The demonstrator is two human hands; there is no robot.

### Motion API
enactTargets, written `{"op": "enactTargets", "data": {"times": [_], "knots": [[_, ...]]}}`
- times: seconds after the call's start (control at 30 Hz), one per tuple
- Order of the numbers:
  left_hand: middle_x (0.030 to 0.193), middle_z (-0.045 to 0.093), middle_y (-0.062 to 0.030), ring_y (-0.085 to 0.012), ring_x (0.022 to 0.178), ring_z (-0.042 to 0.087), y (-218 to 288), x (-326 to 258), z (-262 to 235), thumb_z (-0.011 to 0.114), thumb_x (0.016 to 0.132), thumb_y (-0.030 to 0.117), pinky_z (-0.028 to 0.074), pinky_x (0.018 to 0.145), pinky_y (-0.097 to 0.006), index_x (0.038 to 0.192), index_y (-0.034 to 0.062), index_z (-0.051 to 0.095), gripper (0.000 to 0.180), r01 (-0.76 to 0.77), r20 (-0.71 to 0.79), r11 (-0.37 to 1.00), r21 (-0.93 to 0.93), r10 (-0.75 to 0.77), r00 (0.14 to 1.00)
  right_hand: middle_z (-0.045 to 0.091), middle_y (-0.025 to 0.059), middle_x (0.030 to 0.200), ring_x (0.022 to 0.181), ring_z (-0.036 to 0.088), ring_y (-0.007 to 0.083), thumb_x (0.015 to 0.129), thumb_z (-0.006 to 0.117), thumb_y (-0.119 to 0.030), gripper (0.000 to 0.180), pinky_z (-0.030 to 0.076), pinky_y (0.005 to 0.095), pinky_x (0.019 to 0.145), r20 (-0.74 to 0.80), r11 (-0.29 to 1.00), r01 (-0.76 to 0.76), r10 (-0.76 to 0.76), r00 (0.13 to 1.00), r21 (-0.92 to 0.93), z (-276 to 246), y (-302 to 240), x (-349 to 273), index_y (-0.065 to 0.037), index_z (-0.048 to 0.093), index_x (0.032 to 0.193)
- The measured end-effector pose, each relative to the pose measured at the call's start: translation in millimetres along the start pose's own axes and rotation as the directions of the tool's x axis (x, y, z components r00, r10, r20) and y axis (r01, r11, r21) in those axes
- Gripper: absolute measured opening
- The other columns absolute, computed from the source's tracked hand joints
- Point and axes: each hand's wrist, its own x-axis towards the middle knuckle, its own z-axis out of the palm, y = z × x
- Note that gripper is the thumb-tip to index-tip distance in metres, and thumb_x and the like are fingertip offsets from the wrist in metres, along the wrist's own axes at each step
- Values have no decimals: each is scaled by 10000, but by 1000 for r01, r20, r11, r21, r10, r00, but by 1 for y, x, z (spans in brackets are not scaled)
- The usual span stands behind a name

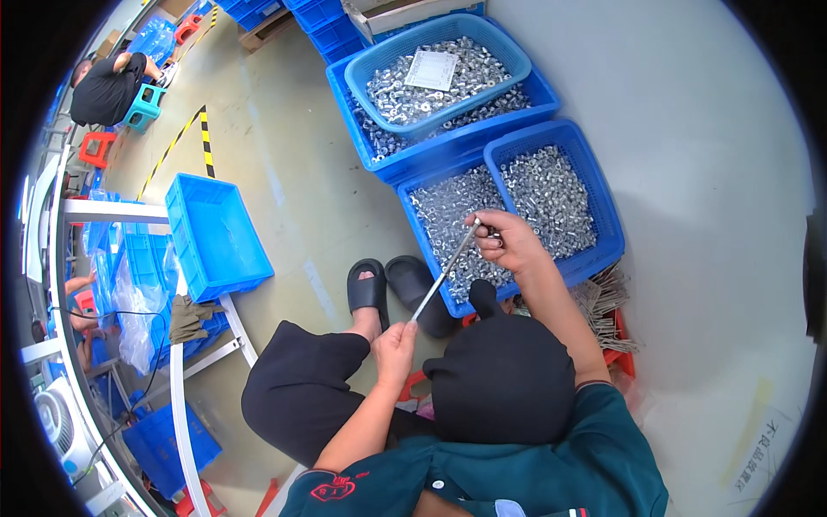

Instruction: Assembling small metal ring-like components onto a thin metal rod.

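The rod (pixel 444 271) slants from the left hand (pixel 394 349), pinching its lower end, up to the right hand (pixel 508 243), seemingly gripping the top end over the crate's (pixel 603 250) near-left corner.

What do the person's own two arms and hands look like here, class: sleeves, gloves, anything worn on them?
Both forearms are bare, and the left hand and right hand wear no gloves. No watch, ring or bracelet is visible. Short dark teal sleeves of a collared shirt end near the elbows, with a small red emblem on the left side of the shirt.
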Motion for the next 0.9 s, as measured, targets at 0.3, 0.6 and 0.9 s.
{"op": "enactTargets", "data": {"times": [0.3,0.6,0.9], "knots": [[619,372,86,-19,563,304,1,9,5,517,926,235,246,486,-200,648,80,460,323,65,71,939,-339,-43,997,455,-34,619,472,362,27,880,563,-178,212,263,195,413,-4,886,-50,55,998,-460,6,62,-3,-18,602,1013],[601,385,80,-23,561,324,5,5,3,539,913,241,266,483,-209,636,58,470,340,55,39,957,-286,-46,998,437,-4,683,468,333,46,915,509,-325,297,260,170,388,-7,946,40,-40,999,323,-12,17,9,-40,536,993],[554,360,67,-31,524,311,-2,6,4,560,900,246,261,448,-231,614,54,456,360,-26,28,984,-176,31,999,439,-1,646,467,345,60,905,520,-339,319,255,182,383,68,920,-43,18,998,390,-4,16,13,-34,551,992]]}}
